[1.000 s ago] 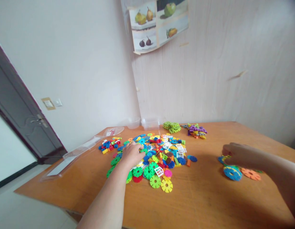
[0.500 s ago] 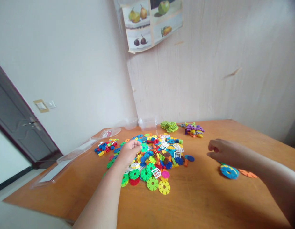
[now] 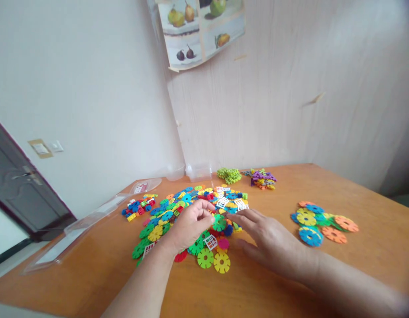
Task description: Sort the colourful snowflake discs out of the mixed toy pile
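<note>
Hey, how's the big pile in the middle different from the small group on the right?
The big pile spreads wide; the small group covers far less table. The big pile mixes slotted discs with bricks and white lattice pieces, while the small group shows only discs. The left hand and right hand are at the big pile, whereas the small group lies apart from both. Both contain multicoloured discs.

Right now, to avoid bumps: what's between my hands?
Between left hand and right hand, the head view shows a green notched disc, seemingly left-held, and, lower, pile pieces including a white lattice window and pink disc.
</note>
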A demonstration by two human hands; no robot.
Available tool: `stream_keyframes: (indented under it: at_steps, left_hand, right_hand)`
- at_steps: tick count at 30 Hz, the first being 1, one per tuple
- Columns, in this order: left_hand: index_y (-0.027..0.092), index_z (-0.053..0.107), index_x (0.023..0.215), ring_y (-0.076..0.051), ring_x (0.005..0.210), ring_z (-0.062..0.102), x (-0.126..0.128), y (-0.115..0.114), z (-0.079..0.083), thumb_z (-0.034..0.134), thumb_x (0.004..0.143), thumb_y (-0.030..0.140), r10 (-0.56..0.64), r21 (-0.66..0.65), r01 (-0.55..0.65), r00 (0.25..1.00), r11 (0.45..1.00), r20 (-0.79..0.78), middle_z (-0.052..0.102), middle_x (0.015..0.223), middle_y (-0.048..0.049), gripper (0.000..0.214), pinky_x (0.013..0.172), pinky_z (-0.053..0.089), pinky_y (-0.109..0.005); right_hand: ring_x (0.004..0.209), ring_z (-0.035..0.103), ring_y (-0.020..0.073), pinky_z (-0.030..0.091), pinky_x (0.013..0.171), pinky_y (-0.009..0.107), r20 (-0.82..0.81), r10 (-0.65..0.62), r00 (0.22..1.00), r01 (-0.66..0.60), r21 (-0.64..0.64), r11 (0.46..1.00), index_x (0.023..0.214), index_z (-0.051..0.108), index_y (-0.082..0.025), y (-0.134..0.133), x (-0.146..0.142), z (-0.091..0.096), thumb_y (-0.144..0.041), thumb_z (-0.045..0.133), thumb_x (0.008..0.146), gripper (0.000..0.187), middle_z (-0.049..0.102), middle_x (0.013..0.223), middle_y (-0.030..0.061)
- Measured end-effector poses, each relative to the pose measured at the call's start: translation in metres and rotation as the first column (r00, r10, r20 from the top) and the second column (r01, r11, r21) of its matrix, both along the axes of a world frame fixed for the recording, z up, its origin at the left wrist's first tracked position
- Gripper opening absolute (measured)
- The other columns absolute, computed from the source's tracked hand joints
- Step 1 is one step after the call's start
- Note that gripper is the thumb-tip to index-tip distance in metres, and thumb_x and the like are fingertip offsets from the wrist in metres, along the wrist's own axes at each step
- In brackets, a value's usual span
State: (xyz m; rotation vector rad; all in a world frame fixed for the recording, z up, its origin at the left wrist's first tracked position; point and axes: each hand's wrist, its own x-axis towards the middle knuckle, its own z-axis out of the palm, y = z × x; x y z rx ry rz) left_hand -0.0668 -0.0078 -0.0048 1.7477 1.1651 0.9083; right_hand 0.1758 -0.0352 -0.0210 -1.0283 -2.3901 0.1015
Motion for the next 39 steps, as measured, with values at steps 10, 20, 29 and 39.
stream_keyframes:
  at_steps: [10, 20, 29, 39]
  left_hand:
    - [0.019, 0.051, 0.1, -0.011, 0.071, 0.055, 0.017, -0.007, -0.007, 0.07, 0.086, 0.036, -0.17, -0.122, 0.186, 0.977, 0.975, 0.129, 0.059, 0.078, 0.0019, 0.029, 0.064, 0.037, -0.023]
    - [0.019, 0.056, 0.115, -0.015, 0.08, 0.063, 0.01, -0.006, -0.001, 0.068, 0.086, 0.035, -0.136, -0.104, 0.147, 0.985, 0.984, 0.103, 0.066, 0.082, -0.0002, 0.035, 0.075, 0.045, -0.028]
    - [0.017, 0.064, 0.105, -0.019, 0.084, 0.067, -0.02, 0.008, 0.009, 0.068, 0.082, 0.039, 0.172, 0.029, -0.178, 0.973, 0.984, 0.157, 0.073, 0.086, -0.0058, 0.033, 0.081, 0.048, -0.031]
    - [0.018, 0.064, 0.101, -0.017, 0.077, 0.064, -0.054, 0.016, 0.015, 0.07, 0.077, 0.043, 0.293, -0.037, -0.292, 0.956, 0.956, 0.031, 0.073, 0.086, -0.004, 0.035, 0.071, 0.046, -0.027]
  right_hand:
    - [0.107, 0.065, 0.0259, 0.057, 0.087, 0.043, 0.01, 0.083, 0.996, -0.084, 0.094, 0.992, 0.133, 0.057, -0.019, 0.0, -0.01, -0.006, -0.039, 0.057, 0.096, 0.042, 0.067, 0.119, 0.0128]
    - [0.092, 0.065, 0.0214, 0.05, 0.077, 0.033, 0.051, -0.041, 0.998, 0.039, 0.04, 0.998, 0.112, 0.065, -0.021, 0.003, 0.006, 0.004, -0.035, 0.059, 0.092, 0.025, 0.068, 0.099, 0.0069]
    - [0.087, 0.065, 0.0208, 0.044, 0.075, 0.03, 0.134, -0.382, 0.914, 0.39, -0.044, 0.92, 0.118, 0.062, -0.022, 0.042, 0.067, 0.005, -0.038, 0.057, 0.086, 0.037, 0.064, 0.106, 0.008]
    - [0.082, 0.064, 0.0224, 0.038, 0.069, 0.03, 0.313, -0.449, 0.837, 0.504, -0.121, 0.855, 0.096, 0.069, -0.021, 0.074, 0.121, -0.005, -0.036, 0.057, 0.081, 0.024, 0.068, 0.095, 0.0085]
